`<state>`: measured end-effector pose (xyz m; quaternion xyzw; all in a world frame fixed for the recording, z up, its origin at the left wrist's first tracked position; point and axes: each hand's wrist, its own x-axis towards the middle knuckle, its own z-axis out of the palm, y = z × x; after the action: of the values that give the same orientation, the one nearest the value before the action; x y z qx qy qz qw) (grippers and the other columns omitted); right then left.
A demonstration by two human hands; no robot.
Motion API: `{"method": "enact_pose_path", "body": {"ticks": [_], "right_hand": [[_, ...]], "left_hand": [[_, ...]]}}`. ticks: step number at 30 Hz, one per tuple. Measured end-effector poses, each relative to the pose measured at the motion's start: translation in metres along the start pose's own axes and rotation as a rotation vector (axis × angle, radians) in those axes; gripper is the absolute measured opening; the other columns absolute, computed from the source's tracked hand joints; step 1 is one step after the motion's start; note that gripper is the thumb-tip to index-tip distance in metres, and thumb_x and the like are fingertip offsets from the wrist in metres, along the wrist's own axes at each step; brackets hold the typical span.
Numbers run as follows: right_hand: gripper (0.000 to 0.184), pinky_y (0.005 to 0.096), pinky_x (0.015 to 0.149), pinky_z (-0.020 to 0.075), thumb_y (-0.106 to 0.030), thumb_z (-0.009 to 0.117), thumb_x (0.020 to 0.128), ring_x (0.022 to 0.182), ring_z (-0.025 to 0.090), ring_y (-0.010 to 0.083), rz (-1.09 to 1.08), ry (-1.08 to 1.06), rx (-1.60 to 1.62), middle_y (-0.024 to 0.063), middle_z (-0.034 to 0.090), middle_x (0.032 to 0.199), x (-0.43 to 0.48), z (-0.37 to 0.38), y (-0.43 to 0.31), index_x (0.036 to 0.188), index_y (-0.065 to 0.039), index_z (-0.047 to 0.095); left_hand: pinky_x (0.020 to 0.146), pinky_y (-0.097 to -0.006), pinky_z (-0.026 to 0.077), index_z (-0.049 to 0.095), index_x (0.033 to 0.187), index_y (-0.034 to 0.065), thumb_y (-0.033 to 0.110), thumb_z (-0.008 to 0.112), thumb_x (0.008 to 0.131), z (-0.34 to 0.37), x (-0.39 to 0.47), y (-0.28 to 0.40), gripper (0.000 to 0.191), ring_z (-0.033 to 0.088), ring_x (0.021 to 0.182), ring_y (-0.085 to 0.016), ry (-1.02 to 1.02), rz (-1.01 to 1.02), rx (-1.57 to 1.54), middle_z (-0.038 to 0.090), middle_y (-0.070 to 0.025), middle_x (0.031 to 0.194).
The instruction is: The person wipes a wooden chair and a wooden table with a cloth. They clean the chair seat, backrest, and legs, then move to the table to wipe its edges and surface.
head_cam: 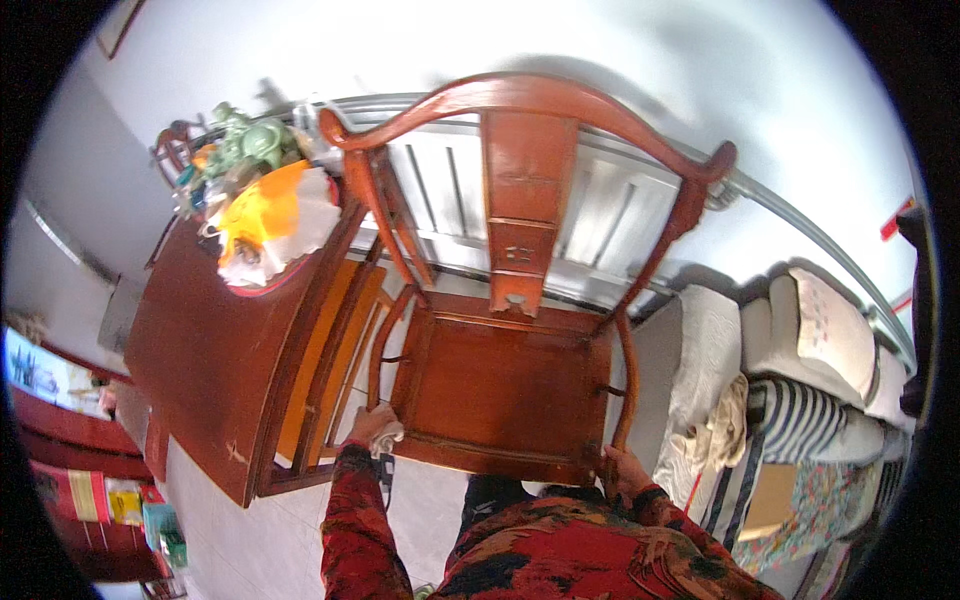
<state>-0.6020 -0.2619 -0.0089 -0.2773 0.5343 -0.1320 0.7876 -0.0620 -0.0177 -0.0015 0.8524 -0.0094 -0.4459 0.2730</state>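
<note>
A reddish-brown wooden armchair [510, 382] faces me, with its curved top rail and carved back splat farthest away. My left hand [373, 426] is closed around the front end of the chair's left armrest, and a whitish cloth [387, 439] is held in it too. Around the front end of the right armrest is my right hand [627, 472], its fingers partly hidden by the wood. The seat between my hands bears nothing. My legs are just below the seat's front edge.
Left of the chair stands a dark wooden table [217, 337] with an orange-and-white bag [274, 206] and a green figurine [259, 142]. A white radiator [615, 217] runs along the wall behind. On the right is a sofa [705, 337] with a striped cushion [802, 420] and crumpled cloth [720, 427].
</note>
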Motion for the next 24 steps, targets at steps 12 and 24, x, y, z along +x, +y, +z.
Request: {"method": "enact_pose_path", "body": {"ticks": [12, 24], "right_hand": [[0.013, 0.0405, 0.058, 0.0522, -0.019, 0.063, 0.095, 0.066, 0.061, 0.0207, -0.01, 0.07, 0.028, 0.0058, 0.062, 0.079, 0.01, -0.033, -0.03, 0.094, -0.008, 0.056], [0.026, 0.0376, 0.071, 0.0522, -0.017, 0.065, 0.092, 0.085, 0.062, 0.023, -0.088, 0.133, -0.322, 0.0086, 0.063, 0.095, 0.01, -0.066, -0.028, 0.115, -0.006, 0.057]], "left_hand": [[0.06, -0.0424, 0.057, 0.045, 0.116, -0.0229, 0.027, 0.077, 0.065, 0.047, 0.016, 0.047, 0.078, 0.07, 0.071, -0.032, 0.111, 0.203, 0.049, 0.068, -0.0261, 0.09], [0.081, -0.0412, 0.054, 0.035, 0.133, -0.0092, 0.033, 0.081, 0.069, 0.06, 0.001, 0.046, 0.09, 0.065, 0.098, -0.033, 0.119, 0.272, -0.119, 0.063, -0.0245, 0.108]]}}
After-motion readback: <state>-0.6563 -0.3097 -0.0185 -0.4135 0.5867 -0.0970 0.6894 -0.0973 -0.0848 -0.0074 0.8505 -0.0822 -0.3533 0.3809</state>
